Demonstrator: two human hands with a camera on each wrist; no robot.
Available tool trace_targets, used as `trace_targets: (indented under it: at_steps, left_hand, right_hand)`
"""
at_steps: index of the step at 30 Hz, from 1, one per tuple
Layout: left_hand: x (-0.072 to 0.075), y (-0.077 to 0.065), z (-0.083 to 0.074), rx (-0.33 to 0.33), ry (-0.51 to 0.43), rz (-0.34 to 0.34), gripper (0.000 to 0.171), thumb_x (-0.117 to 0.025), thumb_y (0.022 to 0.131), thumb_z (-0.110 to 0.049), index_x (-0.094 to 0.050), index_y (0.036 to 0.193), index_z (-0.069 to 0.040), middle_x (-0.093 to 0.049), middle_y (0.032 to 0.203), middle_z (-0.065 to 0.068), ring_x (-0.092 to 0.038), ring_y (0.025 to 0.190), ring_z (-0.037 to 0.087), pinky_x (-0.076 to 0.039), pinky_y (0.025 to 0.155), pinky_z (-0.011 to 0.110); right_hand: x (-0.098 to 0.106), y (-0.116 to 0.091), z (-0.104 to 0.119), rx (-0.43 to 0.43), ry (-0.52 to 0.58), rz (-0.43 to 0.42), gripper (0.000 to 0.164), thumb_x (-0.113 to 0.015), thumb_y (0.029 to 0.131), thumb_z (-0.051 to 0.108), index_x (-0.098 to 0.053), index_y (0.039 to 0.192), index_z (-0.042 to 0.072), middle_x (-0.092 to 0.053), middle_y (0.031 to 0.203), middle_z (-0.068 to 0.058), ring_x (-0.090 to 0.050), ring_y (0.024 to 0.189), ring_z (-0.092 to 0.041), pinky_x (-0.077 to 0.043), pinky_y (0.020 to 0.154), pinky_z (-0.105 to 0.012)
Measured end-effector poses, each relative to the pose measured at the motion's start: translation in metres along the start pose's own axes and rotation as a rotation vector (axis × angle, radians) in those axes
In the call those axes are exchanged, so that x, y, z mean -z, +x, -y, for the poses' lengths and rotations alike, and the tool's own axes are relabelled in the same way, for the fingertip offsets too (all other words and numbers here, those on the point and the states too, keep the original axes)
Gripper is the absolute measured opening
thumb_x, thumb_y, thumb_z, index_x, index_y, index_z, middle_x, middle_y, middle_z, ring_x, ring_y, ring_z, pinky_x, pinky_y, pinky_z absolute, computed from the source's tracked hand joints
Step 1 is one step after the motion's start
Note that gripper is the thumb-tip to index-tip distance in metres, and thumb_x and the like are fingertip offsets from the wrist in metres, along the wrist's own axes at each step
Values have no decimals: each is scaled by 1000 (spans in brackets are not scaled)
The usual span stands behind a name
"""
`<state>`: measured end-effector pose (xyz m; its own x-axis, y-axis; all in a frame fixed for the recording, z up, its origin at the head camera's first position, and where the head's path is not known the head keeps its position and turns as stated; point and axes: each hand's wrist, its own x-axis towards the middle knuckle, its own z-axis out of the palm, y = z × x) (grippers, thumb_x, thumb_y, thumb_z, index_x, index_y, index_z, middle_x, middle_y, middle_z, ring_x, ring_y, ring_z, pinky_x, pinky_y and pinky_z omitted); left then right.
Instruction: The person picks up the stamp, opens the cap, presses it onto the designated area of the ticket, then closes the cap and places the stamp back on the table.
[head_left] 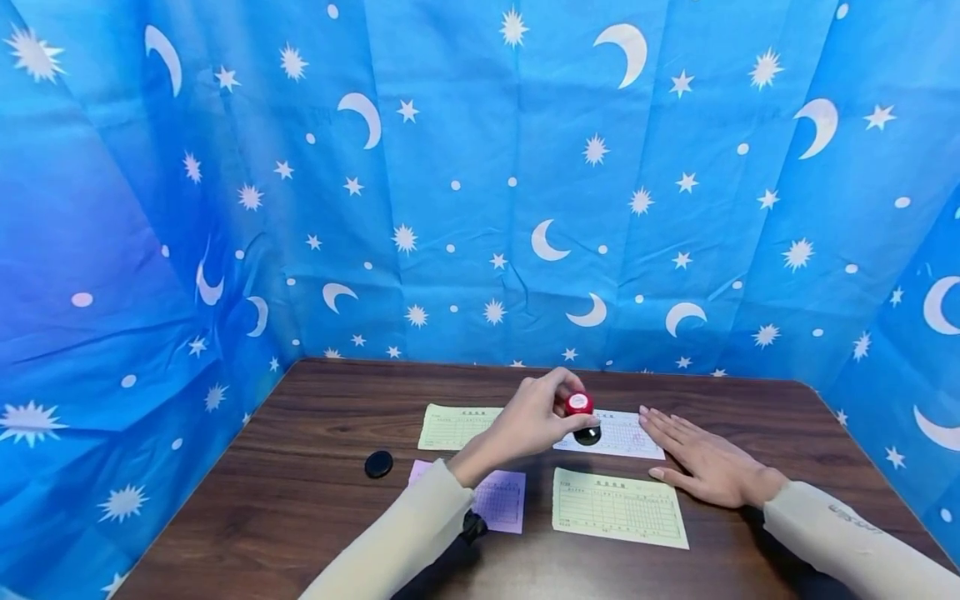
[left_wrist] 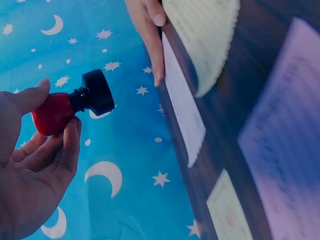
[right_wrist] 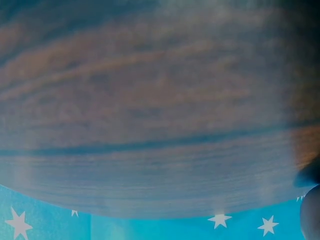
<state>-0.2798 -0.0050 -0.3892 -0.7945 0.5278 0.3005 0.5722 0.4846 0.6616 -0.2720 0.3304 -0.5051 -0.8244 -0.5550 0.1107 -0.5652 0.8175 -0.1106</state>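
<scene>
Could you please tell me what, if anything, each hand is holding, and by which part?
The left hand holds a stamp by its red, rounded handle; the black end is free. The right hand holds nothing and lies on the table.

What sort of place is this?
Likely an indoor booth set up for desk work: a moon-and-star curtain hangs behind and beside a table, with paper forms and a stamp.

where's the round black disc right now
In the head view, the black disc lies left of centre on the wooden table, just left of the purple slip.
</scene>
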Motion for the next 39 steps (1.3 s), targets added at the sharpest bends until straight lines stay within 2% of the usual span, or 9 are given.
trace_targets:
  at_steps: [7, 12, 15, 18, 19, 21, 26, 31, 39]
  left_hand:
    - [16, -30, 17, 15, -1, 12, 37, -86, 89, -29, -67, 117, -14, -75, 99, -2, -64, 82, 4, -54, 73, 18]
    - [28, -49, 27, 32, 4, 22, 35, -86, 88, -31, -71, 115, -13, -75, 95, -5, -65, 81, 3, -56, 71, 19]
    - [35, -59, 32, 38, 19, 13, 34, -86, 89, -32, -72, 114, -15, -75, 93, -7, -66, 80, 2, -56, 71, 19]
    - [43, -67, 36, 43, 29, -4, 34, -87, 88, -31, -72, 114, -15, -75, 94, -7, -68, 81, 3, -57, 72, 19]
    - [45, -69, 37, 41, 33, -12, 34, -87, 88, -31, -72, 114, -15, -75, 94, -6, -68, 80, 4, -57, 73, 19]
    - [49, -73, 39, 46, 39, -28, 33, -87, 88, -30, -73, 113, -16, -76, 95, -5, -68, 81, 4, -57, 73, 19]
    - [55, -80, 42, 76, 36, -68, 34, -89, 86, -29, -74, 114, -18, -76, 98, -4, -68, 83, 6, -58, 75, 20]
    - [59, -88, 45, 141, 15, -69, 44, -90, 85, -30, -73, 121, -13, -77, 96, -3, -69, 83, 6, -57, 72, 20]
    - [63, -100, 52, 136, 11, -81, 37, -90, 84, -29, -76, 114, -12, -78, 96, -1, -70, 80, 5, -58, 72, 19]
  right_hand:
    - [4, 0, 2, 58, -104, -50, 81, -49, 105, 62, -30, 166, 13, -28, 175, -8, -28, 161, -30, 16, 123, -9]
    - [11, -3, 9, 30, -122, -69, 84, -51, 103, 64, -33, 164, 9, -28, 174, -13, -28, 161, -34, 18, 121, -9]
    - [20, -4, 21, 14, -107, -105, 85, -56, 101, 65, -39, 161, 7, -38, 169, -15, -42, 153, -37, -13, 134, -26]
    - [33, -4, 41, 47, -122, -184, 82, -62, 98, 65, -50, 153, 6, -54, 154, -14, -58, 137, -31, -50, 115, -46]
    - [37, -4, 48, 68, -133, -213, 80, -65, 96, 65, -53, 150, 6, -58, 148, -12, -61, 131, -28, -56, 105, -49]
    - [44, -2, 67, 101, -127, -242, 77, -69, 94, 63, -57, 145, 7, -63, 138, -9, -63, 123, -22, -58, 100, -46]
    - [54, 1, 110, 114, -76, -123, 81, -65, 96, 65, -52, 151, 7, -60, 146, -11, -61, 133, -27, -55, 107, -50]
    - [54, 9, 148, 141, -10, 34, 94, -54, 98, 73, -38, 162, 5, -41, 167, -15, -45, 153, -32, -46, 118, -51]
    - [43, 34, 178, 209, 79, 152, 98, -49, 98, 76, -22, 168, 13, -18, 178, -7, -27, 163, -27, -38, 125, -51]
